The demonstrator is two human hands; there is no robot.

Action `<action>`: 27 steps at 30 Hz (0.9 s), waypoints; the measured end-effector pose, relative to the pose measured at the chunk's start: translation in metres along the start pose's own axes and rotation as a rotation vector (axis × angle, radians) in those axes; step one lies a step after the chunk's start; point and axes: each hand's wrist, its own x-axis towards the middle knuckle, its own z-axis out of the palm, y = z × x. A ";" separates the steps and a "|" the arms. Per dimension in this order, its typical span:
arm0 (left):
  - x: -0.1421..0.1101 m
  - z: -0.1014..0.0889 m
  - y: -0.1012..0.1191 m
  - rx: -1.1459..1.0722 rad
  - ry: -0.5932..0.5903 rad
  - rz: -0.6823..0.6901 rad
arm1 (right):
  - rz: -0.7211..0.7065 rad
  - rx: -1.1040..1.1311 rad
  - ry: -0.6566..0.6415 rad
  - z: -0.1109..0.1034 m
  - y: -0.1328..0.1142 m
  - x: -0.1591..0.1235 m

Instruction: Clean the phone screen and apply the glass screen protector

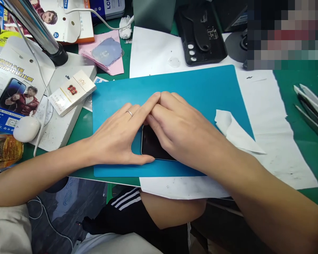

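Note:
A phone with a dark screen [151, 143] lies flat on a blue mat [201, 88], much of it covered by my hands. My left hand [119, 135], with a ring on one finger, rests beside the phone. Its thumb reaches the phone's near edge, and the stretched index finger meets my right hand at the far side. Over the phone, my right hand [178, 125] is closed, knuckles up and fingers curled under. Whatever those fingers grip, if anything, is hidden. Right of that hand, a crumpled white tissue [234, 130] lies partly on the mat.
A cigarette pack [72, 92] sits on a white box [69, 132] at left, below a metal lamp post [39, 31]. Farther back is a black phone case [201, 35]. Tweezers [312, 113] lie at right. White paper [275, 116] extends under the mat.

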 end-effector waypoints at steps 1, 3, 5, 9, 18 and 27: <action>0.000 0.000 0.000 0.010 -0.001 0.004 | -0.001 0.002 0.003 0.000 0.000 0.000; 0.000 0.000 0.000 0.029 -0.002 0.015 | 0.000 0.007 0.008 0.000 0.000 0.000; 0.001 0.000 0.000 0.045 -0.004 0.025 | 0.001 0.009 0.011 0.000 -0.001 0.000; 0.000 0.000 0.000 0.066 -0.003 0.047 | 0.009 0.022 0.009 -0.002 -0.002 0.000; -0.002 -0.003 -0.003 0.129 0.055 0.106 | 0.049 0.173 -0.047 -0.008 -0.002 0.001; -0.004 -0.009 -0.004 0.204 0.067 0.122 | -0.013 0.225 0.124 -0.045 0.030 -0.003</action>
